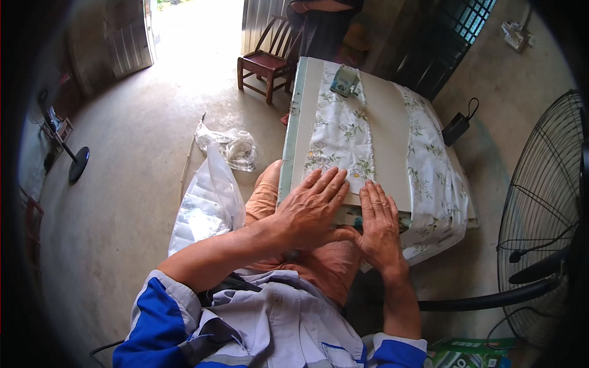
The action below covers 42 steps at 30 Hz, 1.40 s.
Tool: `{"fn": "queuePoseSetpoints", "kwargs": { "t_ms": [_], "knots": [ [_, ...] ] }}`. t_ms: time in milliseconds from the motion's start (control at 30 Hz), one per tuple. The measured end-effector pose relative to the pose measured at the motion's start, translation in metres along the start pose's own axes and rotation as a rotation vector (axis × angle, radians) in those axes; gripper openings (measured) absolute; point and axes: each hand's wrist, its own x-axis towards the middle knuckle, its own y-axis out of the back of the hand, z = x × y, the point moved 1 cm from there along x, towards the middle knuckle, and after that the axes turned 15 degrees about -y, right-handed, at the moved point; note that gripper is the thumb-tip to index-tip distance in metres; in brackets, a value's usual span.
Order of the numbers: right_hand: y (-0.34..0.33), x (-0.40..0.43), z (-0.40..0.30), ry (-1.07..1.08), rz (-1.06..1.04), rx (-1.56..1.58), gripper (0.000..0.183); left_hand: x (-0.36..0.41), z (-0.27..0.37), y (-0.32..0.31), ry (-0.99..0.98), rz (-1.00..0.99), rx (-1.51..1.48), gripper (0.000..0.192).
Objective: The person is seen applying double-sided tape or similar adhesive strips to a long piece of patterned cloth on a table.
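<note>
A white cloth strip (343,131) printed with flowers lies lengthwise on the pale board-topped table (386,147). My left hand (313,204) rests flat near the strip's close end, its fingertips on the fabric. Beside it my right hand (382,218) lies with straight fingers at the strip's near right corner, over the table's front edge. Neither hand appears to grip anything. A second length of the flowered fabric (428,170) runs along the right side and hangs over the edge in folds. On the far end of the strip sits a small greenish box (345,81).
A black device with a loop cord (455,129) is at the table's right edge. A large caged fan (538,207) stands to the right. Left of my leg is a white translucent plastic sheet (207,202). A wooden chair (267,62) and a standing person (324,27) are beyond the table.
</note>
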Motion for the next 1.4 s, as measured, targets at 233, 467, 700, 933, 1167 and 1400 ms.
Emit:
{"fn": "queuePoseSetpoints", "kwargs": {
  "t_ms": [233,467,700,933,1167,1400],
  "knots": [
    [0.003,0.0,-0.003,-0.011,0.031,-0.001,0.097,-0.025,-0.013,0.022,0.063,-0.041,0.028,0.101],
    [0.012,0.005,0.002,0.004,0.009,0.067,0.085,-0.029,-0.009,0.019,0.05,0.007,0.08,0.099],
    [0.034,0.028,0.004,0.033,0.0,0.151,0.04,-0.027,-0.005,0.025,0.05,0.047,0.118,0.091],
    [0.037,0.014,-0.004,0.077,0.137,0.081,0.028,-0.025,-0.001,0.023,0.026,0.17,0.105,0.075],
    [0.024,0.011,0.004,0.096,0.275,0.087,0.02,-0.025,-0.01,0.029,0.004,0.235,0.006,0.065],
    [0.015,0.017,0.01,0.071,0.318,0.218,0.016,-0.023,-0.02,0.036,0.049,0.208,-0.064,0.046]
  ]
}}
